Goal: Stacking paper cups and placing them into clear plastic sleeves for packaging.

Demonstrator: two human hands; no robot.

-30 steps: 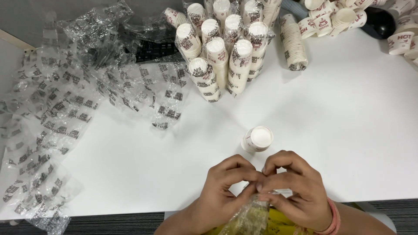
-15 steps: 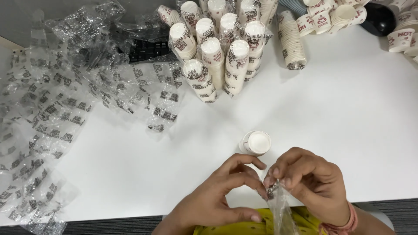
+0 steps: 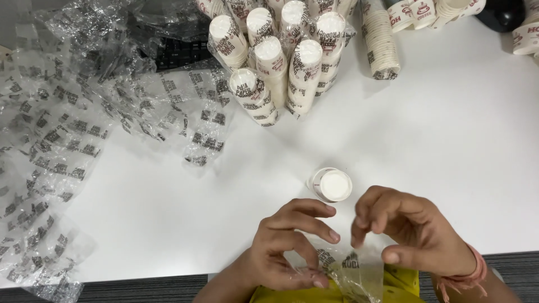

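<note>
Head view: left hand (image 3: 283,249) pinches a crumpled, clear printed wrapper (image 3: 351,275); right hand (image 3: 412,233) hovers.

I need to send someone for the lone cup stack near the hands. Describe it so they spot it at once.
On the white table, look at the near edge where the left hand and right hand work a clear plastic wrapper. Just beyond the fingers stands a short stack of paper cups, white base up. Unlike the tall wrapped stacks at the far side, it stands alone and unwrapped.

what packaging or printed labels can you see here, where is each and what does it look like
Clear plastic sleeve: near table edge, in the left hand, dark print, crumpled.
Empty clear wrappers: heaped at left, dark printed patches.
Wrapped cup stacks: top centre, white, dark and red print.
Single stack of cups: centre, white base up.
</note>
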